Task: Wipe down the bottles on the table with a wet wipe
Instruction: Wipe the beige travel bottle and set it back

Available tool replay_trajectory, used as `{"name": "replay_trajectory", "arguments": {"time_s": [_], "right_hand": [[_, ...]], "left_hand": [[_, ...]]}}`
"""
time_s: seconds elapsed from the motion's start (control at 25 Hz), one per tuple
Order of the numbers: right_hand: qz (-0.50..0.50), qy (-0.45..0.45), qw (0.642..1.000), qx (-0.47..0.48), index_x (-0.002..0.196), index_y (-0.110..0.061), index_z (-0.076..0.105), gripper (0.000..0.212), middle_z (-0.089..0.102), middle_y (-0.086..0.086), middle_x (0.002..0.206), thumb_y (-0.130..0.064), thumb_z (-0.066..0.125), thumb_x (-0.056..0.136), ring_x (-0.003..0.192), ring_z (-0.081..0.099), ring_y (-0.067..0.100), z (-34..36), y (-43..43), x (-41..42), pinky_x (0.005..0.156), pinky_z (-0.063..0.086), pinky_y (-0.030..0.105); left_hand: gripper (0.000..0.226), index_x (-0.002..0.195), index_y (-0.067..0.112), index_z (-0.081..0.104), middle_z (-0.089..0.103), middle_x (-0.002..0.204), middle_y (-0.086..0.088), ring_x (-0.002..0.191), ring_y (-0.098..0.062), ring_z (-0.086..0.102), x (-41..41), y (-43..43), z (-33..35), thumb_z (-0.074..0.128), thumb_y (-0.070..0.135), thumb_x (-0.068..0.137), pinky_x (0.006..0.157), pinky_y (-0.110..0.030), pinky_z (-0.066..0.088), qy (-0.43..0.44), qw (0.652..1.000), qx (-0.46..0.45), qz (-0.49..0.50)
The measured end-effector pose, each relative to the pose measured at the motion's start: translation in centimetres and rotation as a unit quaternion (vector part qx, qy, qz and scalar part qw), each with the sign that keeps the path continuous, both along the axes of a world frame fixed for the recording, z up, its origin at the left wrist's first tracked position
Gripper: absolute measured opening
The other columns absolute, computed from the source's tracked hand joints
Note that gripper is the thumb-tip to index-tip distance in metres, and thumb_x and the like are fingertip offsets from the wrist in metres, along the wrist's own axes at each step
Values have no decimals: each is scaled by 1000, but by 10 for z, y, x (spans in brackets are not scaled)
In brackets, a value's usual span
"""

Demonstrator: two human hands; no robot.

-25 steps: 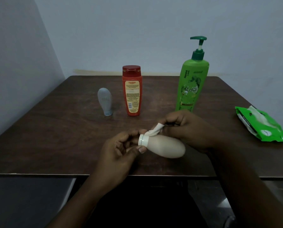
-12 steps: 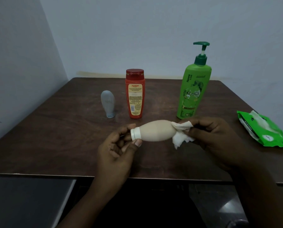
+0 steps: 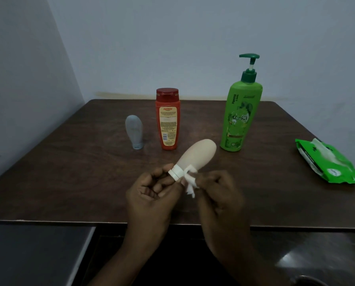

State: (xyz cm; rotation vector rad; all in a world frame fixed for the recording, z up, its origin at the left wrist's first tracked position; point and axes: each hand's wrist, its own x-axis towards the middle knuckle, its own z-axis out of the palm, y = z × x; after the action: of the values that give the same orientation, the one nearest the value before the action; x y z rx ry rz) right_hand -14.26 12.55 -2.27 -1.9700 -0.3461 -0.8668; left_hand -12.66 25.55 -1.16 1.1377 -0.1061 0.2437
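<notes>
Left hand [image 3: 151, 195], fingers curled, pinches the white cap [image 3: 175, 172] of the beige bottle [image 3: 197, 156] and holds the bottle off the table [image 3: 69, 172], tilted with its rounded base pointing up and away from the person. Right hand [image 3: 215, 188], fingers curled, pinches a crumpled white wet wipe [image 3: 190, 180] and presses it against the bottle's neck, just beside the cap; a loose tail of the wipe hangs below the fingers.

Positions relative to the beige bottle: the red bottle [image 3: 168, 120] stands upright just behind and to its left, label facing the camera, red flip cap on top. The small grey bottle [image 3: 134, 132] stands cap-down farther left, beyond the red bottle. The tall green pump bottle [image 3: 241, 112] stands upright behind and to the right, its dark green pump head at the top. The green wet-wipe pack [image 3: 333, 164] lies flat well to the right, near the table's right edge, with a white sheet showing at its opening.

All three standing bottles rest on the dark brown table, apart from one another and from both hands. Behind the table rise pale walls [image 3: 172, 38] that meet in a corner at the left. Both forearms enter from the lower edge of the view, over the table's near edge.
</notes>
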Motion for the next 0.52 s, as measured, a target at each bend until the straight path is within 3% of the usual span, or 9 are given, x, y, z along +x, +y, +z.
{"name": "replay_trajectory", "arguments": {"time_s": [0.2, 0.4, 0.52], "right_hand": [[-37, -14, 998, 57, 115, -17, 71, 31, 63, -1, 106, 1, 63, 91, 97, 65, 7, 13, -10, 6, 80, 52, 20], [-115, -17, 989, 93, 108, -24, 67, 36, 65, -1, 100, 6, 63, 90, 91, 63, -4, 32, -37, 30, 79, 46, 9], [-97, -30, 989, 111, 110, -24, 66, 40, 65, -1, 104, 10, 61, 89, 99, 64, 1, 27, -32, 26, 84, 51, 18]], "left_hand": [[34, 106, -1, 67, 80, 103, -12, 97, -22, 78, 2, -1, -2, 76, -15, 77, 77, -22, 60, -8, 1000, 17, 2], [35, 102, 4, 69, 80, 103, -9, 96, -20, 78, -1, -3, -9, 76, -18, 76, 80, -23, 60, -21, 999, 34, 1], [35, 104, 2, 68, 80, 105, -7, 97, -19, 78, -2, -4, -10, 75, -18, 77, 80, -21, 59, -26, 999, 41, 0]]}}
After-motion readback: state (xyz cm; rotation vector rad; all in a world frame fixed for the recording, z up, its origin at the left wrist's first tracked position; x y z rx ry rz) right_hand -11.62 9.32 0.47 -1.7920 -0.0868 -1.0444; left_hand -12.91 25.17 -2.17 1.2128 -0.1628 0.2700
